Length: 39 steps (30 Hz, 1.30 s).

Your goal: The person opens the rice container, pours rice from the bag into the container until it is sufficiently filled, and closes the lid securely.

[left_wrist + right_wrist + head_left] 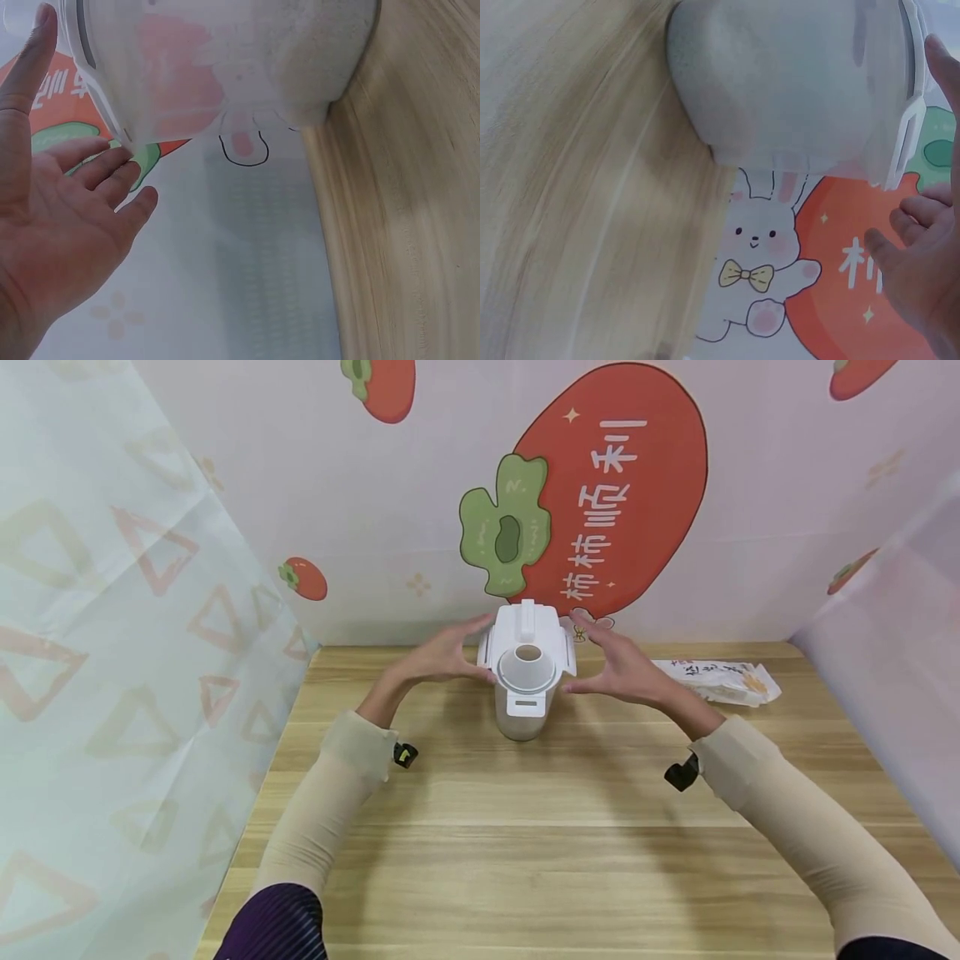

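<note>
White plastic dispenser jar stands upright near the far edge of the wooden worktop, about mid-width, close to the back wall with the persimmon print. Its lid has side clip flaps, a round open spout and a front tab facing the person. The translucent body looks frosted; contents can't be told.

Left hand is at the jar's left side, fingers straight and spread, tips at or just off the lid's left flap. In the left wrist view the palm faces the jar wall, with a fingertip possibly brushing the lid rim; contact is unclear and nothing is gripped.

Right hand mirrors it on the right side, fingers extended and relaxed, tips near the right clip. The right wrist view shows the fingers just beside the clip, not closed on it.

The two hands flank the lid evenly, likely so both side clips can be met at once.

A printed plastic packet lies flat toward the worktop's far right corner, well apart from the jar.
</note>
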Available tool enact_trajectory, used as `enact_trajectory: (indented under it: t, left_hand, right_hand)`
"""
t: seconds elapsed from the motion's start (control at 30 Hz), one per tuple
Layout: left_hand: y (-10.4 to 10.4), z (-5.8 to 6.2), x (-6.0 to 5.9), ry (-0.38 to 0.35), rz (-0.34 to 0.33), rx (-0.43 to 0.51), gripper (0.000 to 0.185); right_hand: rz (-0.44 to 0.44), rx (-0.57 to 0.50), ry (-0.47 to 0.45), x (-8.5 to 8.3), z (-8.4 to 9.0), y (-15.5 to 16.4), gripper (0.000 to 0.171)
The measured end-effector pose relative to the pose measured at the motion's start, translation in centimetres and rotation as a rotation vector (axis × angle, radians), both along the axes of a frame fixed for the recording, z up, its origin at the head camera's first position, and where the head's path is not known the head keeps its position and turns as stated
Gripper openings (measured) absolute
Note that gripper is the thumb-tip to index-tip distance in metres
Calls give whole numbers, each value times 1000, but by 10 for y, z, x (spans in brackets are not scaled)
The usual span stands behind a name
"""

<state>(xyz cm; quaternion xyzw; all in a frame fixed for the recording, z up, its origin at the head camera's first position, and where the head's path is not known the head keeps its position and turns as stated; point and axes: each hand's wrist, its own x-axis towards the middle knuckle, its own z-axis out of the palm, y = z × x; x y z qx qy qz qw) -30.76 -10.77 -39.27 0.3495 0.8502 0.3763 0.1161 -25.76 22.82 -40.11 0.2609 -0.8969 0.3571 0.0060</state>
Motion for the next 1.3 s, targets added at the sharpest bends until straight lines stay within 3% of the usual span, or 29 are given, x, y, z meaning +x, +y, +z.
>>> enact_trajectory:
  t: [0.33,0.83,1.13,1.3]
  left_hand:
    - [4,-3,1,-24,25,-52,116]
    - [7,-8,0,-8,32,-20,114]
    - [7,-4,1,-8,50,-65,114]
    - [7,-5,1,0,72,-25,110]
  right_hand:
    - [21,12,22,-3,-1,-12,118]
    - [17,-27,30,-2,-1,-15,115]
    - [13,-7,35,-4,1,-15,117]
    - [-8,-8,37,-7,1,-16,117]
